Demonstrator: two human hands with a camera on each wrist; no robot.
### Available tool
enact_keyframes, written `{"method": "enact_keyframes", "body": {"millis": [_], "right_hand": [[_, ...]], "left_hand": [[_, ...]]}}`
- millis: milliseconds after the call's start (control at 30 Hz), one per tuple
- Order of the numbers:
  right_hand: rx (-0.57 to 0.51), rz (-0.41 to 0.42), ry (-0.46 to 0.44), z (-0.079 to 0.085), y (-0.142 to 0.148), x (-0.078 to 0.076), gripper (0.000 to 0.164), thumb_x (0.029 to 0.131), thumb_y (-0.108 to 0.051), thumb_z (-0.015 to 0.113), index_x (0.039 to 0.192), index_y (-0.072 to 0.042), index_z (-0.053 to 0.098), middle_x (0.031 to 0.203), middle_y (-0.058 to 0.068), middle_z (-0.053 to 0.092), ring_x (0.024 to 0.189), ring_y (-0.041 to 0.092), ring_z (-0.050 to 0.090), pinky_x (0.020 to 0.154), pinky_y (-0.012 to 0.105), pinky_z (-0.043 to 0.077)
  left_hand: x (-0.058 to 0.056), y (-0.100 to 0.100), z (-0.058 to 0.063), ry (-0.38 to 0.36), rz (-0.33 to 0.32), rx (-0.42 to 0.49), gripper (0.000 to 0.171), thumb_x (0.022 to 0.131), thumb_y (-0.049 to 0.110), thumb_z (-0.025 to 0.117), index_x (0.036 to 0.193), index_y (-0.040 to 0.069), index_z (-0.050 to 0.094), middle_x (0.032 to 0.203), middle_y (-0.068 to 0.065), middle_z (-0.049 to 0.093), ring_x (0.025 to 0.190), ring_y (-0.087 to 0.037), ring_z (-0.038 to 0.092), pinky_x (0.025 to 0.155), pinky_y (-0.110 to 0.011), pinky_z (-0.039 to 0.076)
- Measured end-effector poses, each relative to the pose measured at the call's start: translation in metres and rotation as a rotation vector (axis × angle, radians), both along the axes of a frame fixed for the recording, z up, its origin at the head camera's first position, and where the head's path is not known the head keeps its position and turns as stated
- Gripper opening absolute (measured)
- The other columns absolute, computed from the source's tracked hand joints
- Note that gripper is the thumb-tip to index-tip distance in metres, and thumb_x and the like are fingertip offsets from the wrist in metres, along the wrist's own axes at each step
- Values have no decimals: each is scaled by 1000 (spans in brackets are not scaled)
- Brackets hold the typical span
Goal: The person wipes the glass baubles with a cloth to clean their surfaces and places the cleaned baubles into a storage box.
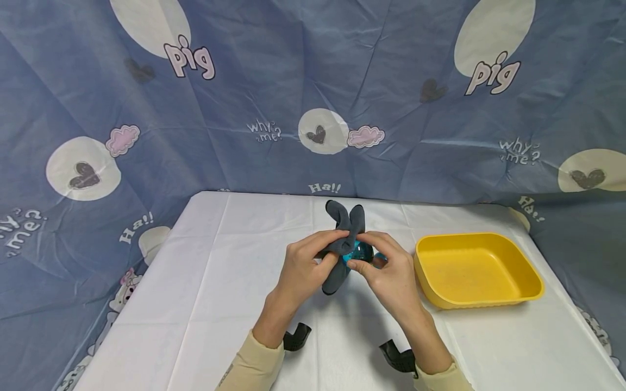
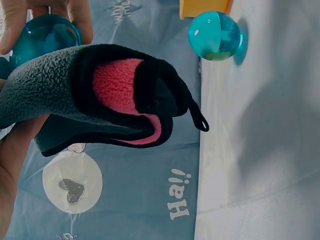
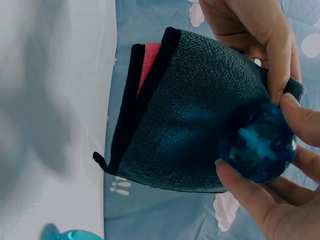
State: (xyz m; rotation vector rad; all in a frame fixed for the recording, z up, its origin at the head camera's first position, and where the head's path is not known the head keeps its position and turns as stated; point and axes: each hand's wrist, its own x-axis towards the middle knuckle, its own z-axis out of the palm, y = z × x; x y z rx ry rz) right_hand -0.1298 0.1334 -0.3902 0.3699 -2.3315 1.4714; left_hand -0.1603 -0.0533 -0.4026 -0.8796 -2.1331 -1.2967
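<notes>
My left hand (image 1: 305,266) grips a folded dark grey cloth (image 1: 335,279). It has black edging, a small black loop and a pink inner side, which shows in the left wrist view. In my right hand (image 1: 393,274), a see-through blue ball (image 3: 257,142) is pinched between thumb and fingers, with a pale shape inside. The ball lies against the cloth's grey face, above the table. A second see-through blue ball (image 2: 214,36) stands on a round foot on the table; the right hand largely hides it in the head view.
A yellow plastic tub (image 1: 479,301) stands on the right of the white-covered table (image 1: 235,304). Black curved pieces (image 1: 297,336) show beside both wrists. A blue printed curtain (image 1: 274,70) hangs behind and around the table.
</notes>
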Motion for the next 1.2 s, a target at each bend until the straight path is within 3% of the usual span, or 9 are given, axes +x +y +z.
{"method": "enact_keyframes", "body": {"millis": [600,967,1200], "right_hand": [[24,-20,8,-1,-1,1,48,75,-17,87,118,-29,70,124,-12,63,111,6,62,82,31,57],[16,-16,-2,0,-1,1,49,74,-15,88,118,-27,71,125,-11,62,113,8,61,86,39,58],[14,-17,0,1,-1,0,48,74,-15,88,118,-28,70,124,-11,63,111,7,62,84,35,59]], "left_hand": [[0,0,1,-18,13,-4,33,96,8,61,126,21,69,119,-1,72,100,-11,72,72,-14,58],[1,1,1,-22,16,-5,33,96,8,61,125,21,69,118,-1,72,98,-10,73,73,-14,57],[0,0,0,-19,24,-9,32,96,9,61,125,20,69,118,-1,72,98,-10,73,73,-15,58]]}}
